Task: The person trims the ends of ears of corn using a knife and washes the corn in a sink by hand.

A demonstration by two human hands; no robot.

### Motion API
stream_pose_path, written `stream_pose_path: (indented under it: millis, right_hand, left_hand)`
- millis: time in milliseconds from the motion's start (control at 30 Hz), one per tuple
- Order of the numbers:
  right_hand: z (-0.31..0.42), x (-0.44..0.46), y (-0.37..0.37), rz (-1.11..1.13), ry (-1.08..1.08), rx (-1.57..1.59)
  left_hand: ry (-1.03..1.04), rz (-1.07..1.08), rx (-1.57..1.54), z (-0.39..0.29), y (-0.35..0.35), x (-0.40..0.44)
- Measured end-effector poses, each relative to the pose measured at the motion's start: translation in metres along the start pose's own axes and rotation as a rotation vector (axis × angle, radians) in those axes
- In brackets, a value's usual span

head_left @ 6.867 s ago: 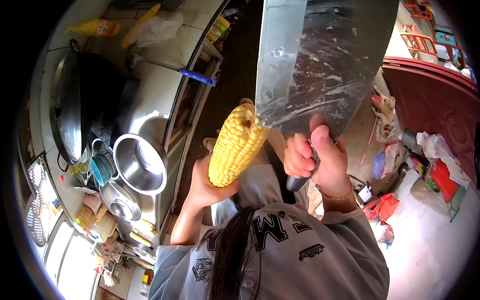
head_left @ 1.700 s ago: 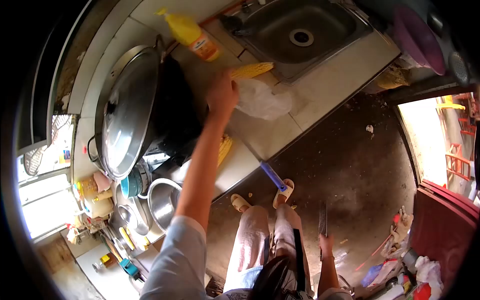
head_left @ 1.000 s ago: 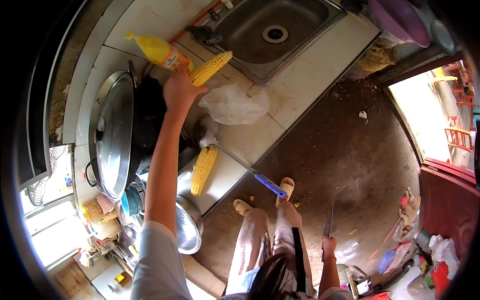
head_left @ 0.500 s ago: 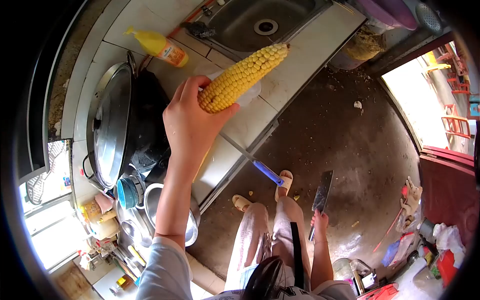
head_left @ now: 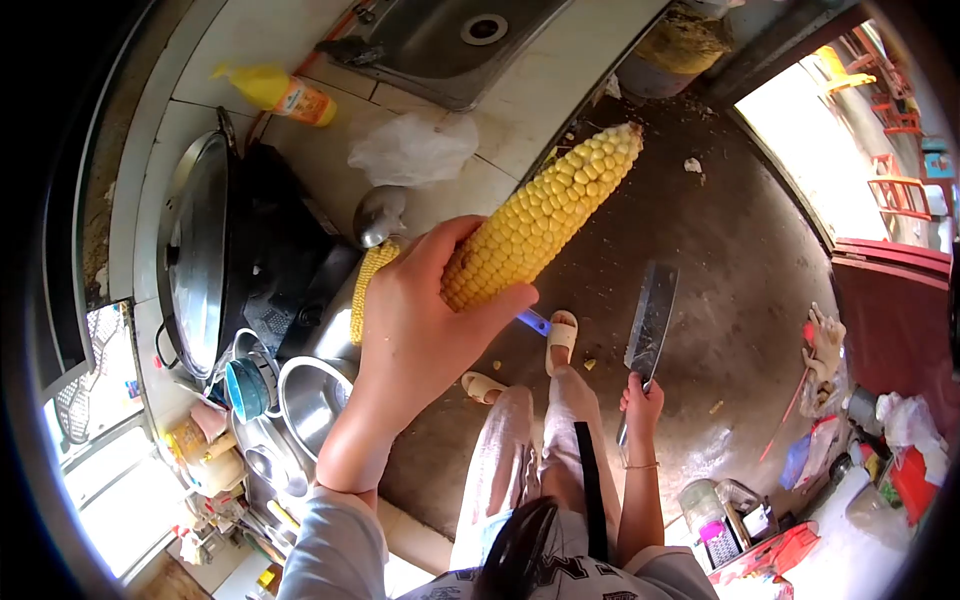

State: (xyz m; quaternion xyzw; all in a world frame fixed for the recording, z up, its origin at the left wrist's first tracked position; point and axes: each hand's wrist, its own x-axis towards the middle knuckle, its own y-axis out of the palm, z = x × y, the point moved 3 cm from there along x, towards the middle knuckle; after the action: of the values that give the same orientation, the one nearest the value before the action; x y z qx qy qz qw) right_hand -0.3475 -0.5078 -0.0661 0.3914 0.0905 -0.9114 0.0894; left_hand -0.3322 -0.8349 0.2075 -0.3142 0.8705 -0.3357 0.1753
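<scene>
My left hand (head_left: 415,315) is wrapped round the lower end of a yellow corn cob (head_left: 550,215), whose tip points up and to the right. Lower down on the right, my right hand (head_left: 641,400) grips the handle of a cleaver (head_left: 654,315), its broad blade pointing up over the dark floor. A second corn cob (head_left: 370,290) lies on the counter behind my left hand, partly hidden by it. Beside that cob is the metal bowl of a ladle (head_left: 380,212); its blue handle (head_left: 534,321) shows past my left thumb.
A sink (head_left: 450,45), a yellow bottle (head_left: 283,95) and a clear plastic bag (head_left: 415,148) are on the counter. A lidded wok (head_left: 198,255) and a steel bowl (head_left: 312,400) stand at left. A red door (head_left: 890,340) and bagged items are at right.
My left hand has brought the corn cob from the counter by the yellow bottle towards me and to the right. The cleaver in my right hand has risen slightly. The view has shifted.
</scene>
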Motion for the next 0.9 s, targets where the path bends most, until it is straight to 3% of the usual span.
stream_pose_path:
  millis: [233,333,400,467,500,567,700,800,900]
  right_hand:
    - [0.009,-0.01,-0.011,-0.001,0.017,0.043]
    - [0.033,-0.027,0.006,-0.012,-0.019,0.069]
    - [0.044,-0.035,0.018,-0.002,0.013,0.21]
    - [0.075,-0.049,0.04,0.15,-0.04,0.45]
    - [0.087,-0.053,0.045,0.143,-0.035,0.448]
    - [0.116,-0.062,0.06,0.374,-0.183,0.578]
    - [0.156,-0.077,0.079,0.499,-0.348,0.662]
    - [0.168,-0.079,0.089,0.457,-0.37,0.797]
    - [0.158,-0.071,0.085,0.311,-0.368,0.685]
  left_hand:
    - [-0.186,0.18,-0.298,-0.003,0.013,-0.016]
    - [-0.17,0.252,-0.374,-0.008,0.023,-0.02]
    - [-0.219,0.279,-0.434,-0.008,0.03,-0.025]
    - [-0.141,0.319,-0.431,-0.011,0.036,-0.028]
    - [-0.147,0.341,-0.404,-0.013,0.037,-0.03]
    - [-0.122,0.355,-0.407,-0.013,0.042,-0.033]
    - [-0.04,0.366,-0.353,-0.017,0.048,-0.037]
    - [0.032,0.447,-0.284,-0.018,0.057,-0.036]
    - [-0.044,0.555,-0.329,-0.01,0.08,-0.043]
